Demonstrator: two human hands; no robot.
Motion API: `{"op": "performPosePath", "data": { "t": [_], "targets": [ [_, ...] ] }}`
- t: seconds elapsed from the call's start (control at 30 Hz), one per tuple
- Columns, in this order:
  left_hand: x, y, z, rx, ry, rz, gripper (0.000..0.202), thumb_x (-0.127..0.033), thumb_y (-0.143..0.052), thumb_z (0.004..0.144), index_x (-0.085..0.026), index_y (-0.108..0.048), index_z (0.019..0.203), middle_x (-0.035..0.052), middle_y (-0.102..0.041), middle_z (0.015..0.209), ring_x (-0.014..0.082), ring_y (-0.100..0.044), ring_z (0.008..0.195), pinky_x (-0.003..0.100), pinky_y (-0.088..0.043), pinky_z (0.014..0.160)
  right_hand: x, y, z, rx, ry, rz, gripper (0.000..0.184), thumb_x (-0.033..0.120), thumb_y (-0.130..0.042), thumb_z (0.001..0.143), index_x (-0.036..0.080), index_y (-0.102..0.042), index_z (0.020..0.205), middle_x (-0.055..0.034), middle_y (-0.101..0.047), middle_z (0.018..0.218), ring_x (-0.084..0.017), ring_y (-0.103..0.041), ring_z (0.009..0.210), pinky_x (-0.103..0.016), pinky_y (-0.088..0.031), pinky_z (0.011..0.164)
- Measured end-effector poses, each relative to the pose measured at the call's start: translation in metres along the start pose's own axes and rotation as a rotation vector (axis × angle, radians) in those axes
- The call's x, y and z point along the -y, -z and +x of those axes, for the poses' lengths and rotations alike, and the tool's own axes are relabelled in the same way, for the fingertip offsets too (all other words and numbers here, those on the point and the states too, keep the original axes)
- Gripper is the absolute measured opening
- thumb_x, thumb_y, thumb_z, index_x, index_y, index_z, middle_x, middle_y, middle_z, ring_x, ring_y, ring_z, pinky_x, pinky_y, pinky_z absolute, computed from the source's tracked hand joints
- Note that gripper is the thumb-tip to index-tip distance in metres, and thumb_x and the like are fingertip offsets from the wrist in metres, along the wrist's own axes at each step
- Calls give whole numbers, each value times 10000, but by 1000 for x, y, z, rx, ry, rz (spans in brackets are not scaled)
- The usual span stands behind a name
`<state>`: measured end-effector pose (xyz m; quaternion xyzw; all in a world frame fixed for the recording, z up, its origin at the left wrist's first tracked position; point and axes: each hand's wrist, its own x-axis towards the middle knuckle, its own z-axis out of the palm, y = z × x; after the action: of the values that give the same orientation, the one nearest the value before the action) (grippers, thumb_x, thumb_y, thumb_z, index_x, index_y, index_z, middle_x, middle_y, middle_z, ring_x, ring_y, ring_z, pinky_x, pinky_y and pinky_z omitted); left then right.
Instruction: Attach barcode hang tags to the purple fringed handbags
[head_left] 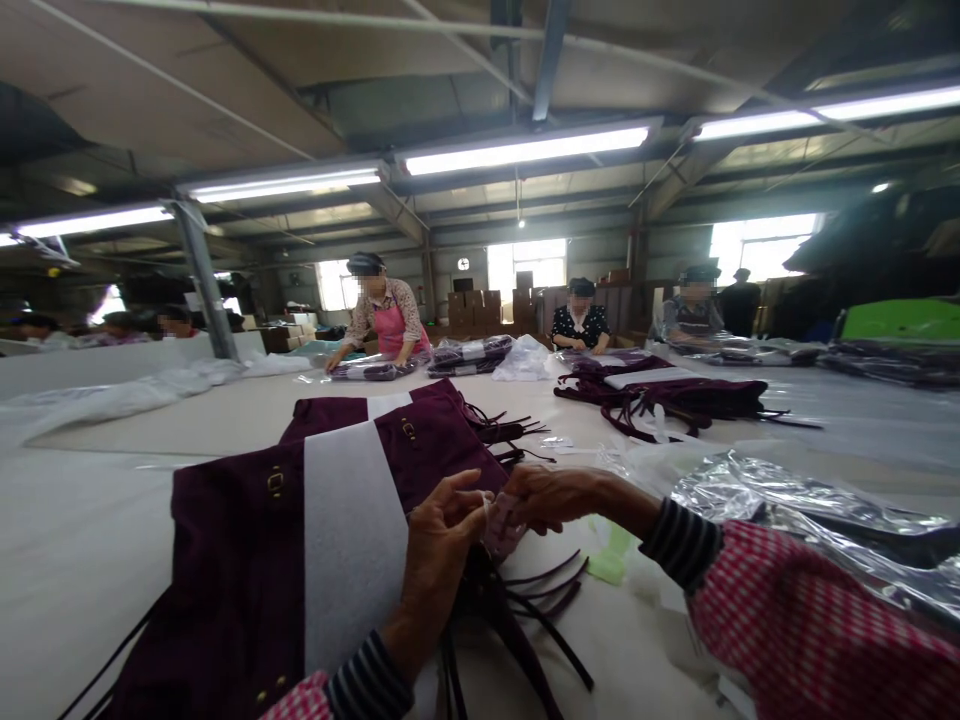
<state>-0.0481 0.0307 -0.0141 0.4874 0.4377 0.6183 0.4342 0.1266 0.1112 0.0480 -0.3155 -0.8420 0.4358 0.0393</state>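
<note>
My left hand and my right hand meet above the near dark purple bag. Between their pinched fingers is a small, clear, crinkled plastic piece, partly hidden by the fingers. The bag lies flat with brass-coloured buckles, and a white paper band crosses its middle. Its dark straps trail off to the right below my hands. Another purple bag with a white band lies partly under or behind it.
More purple bags lie on the white table, farther right. Shiny clear plastic bags spread beside my right arm. A light green scrap is near my right wrist. Across the table, a person in a pink apron handles wrapped bags; others work nearby.
</note>
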Motion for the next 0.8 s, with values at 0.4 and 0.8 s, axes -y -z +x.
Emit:
{"op": "performPosePath", "data": {
  "t": [0.4, 0.8],
  "targets": [
    [-10, -3, 5, -51, -421, 423, 608, -124, -648, 802, -311, -527, 1368, -28, -743, 968, 146, -688, 782, 264, -541, 729, 15, -15, -3, -223, 113, 44, 114, 207, -585, 816, 130, -663, 786, 21, -630, 601, -84, -577, 485, -154, -420, 438],
    [-28, 0, 7, 212, -489, 743, 775, -42, -526, 843, -348, -315, 1523, -11, -719, 972, 142, -661, 727, 257, -513, 717, 7, -44, -8, -584, 36, 354, 93, 238, -636, 728, 149, -614, 714, -2, -655, 581, -97, -535, 445, -199, -416, 434]
  ]
}}
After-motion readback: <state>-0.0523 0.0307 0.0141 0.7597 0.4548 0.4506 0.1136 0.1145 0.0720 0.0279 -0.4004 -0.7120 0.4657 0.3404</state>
